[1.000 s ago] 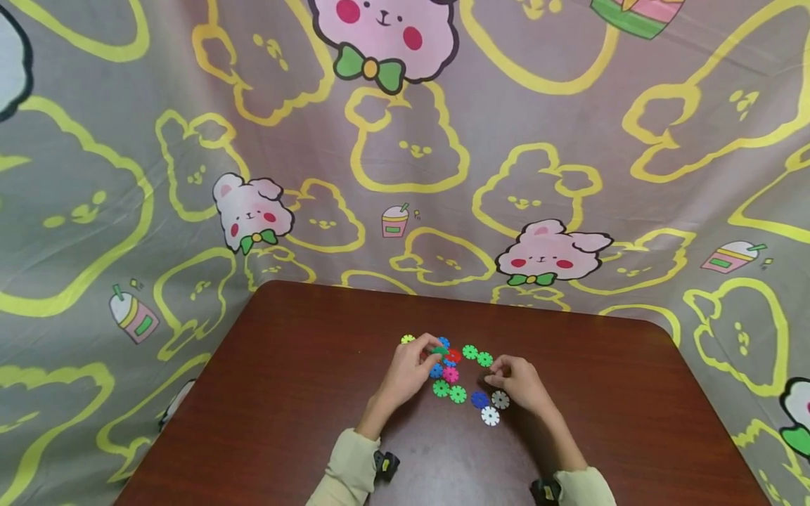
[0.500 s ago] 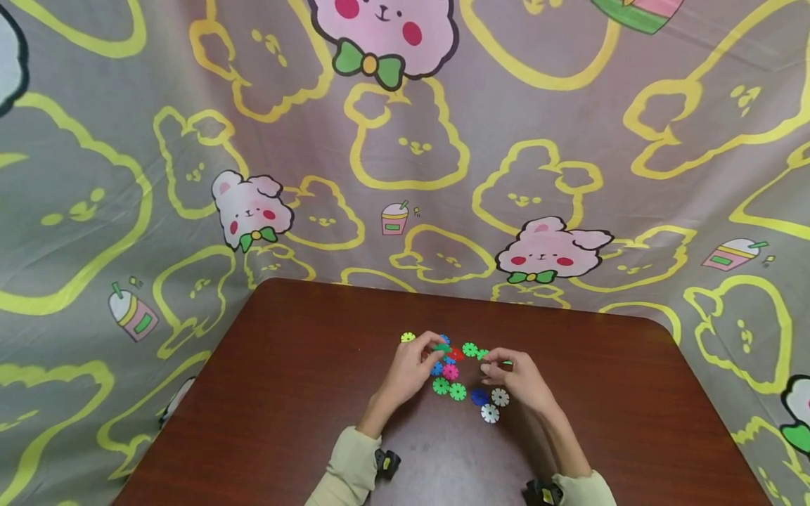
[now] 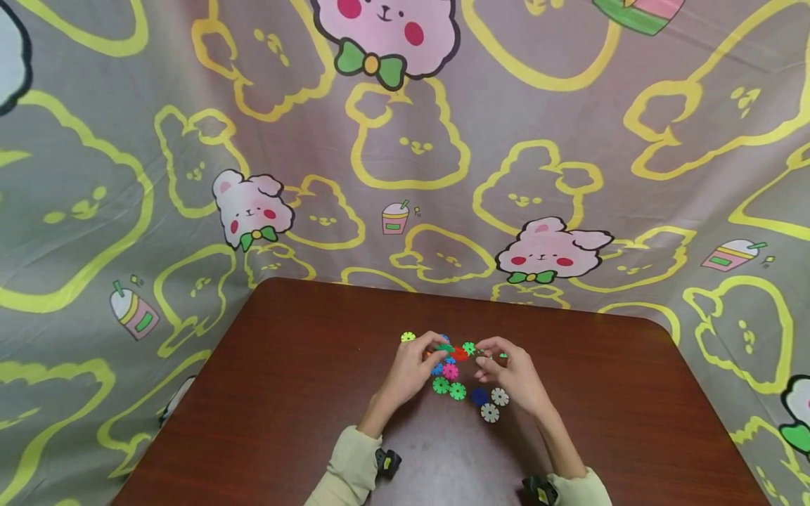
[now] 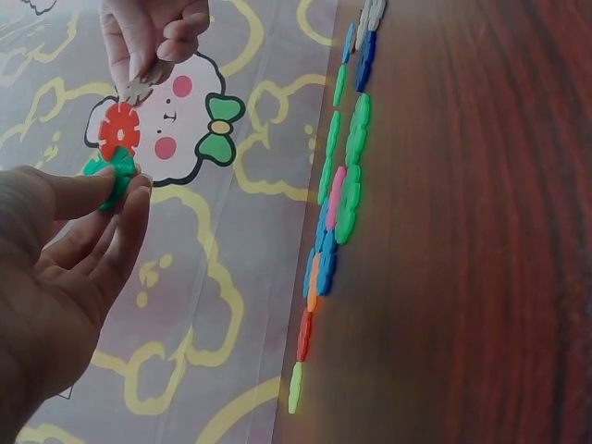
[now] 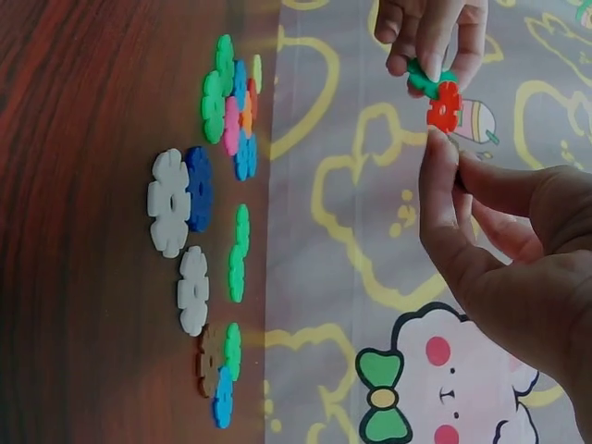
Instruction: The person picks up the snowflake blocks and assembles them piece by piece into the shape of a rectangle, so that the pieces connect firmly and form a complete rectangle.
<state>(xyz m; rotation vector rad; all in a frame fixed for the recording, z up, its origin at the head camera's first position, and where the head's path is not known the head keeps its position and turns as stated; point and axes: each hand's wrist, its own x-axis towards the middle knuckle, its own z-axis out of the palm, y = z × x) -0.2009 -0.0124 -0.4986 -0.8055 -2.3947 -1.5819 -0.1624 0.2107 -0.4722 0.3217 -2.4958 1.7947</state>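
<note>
My left hand (image 3: 410, 367) pinches a green notched plastic disc (image 4: 109, 176) between thumb and fingers, above the table. A red notched disc (image 4: 120, 129) is joined to the green one and points toward my right hand (image 3: 517, 374). That hand pinches a greyish-brown disc (image 4: 139, 91), whose edge meets or nearly meets the red disc; whether they interlock I cannot tell. In the right wrist view, the fingers (image 5: 442, 171) hide most of the greyish-brown disc, while the red disc (image 5: 444, 107) shows just beyond them.
Beneath my hands, several notched discs lie on the brown table (image 3: 304, 393), including a pink disc (image 3: 450, 371), a dark blue disc (image 3: 479, 397) and a white disc (image 3: 490, 412). A yellow disc (image 3: 408, 337) lies far left. Patterned cloth (image 3: 418, 161) hangs behind the table.
My right hand has risen and moved left toward the red disc, bringing the greyish-brown disc with it. My left hand has stayed nearly still, and the red disc has shifted slightly right.
</note>
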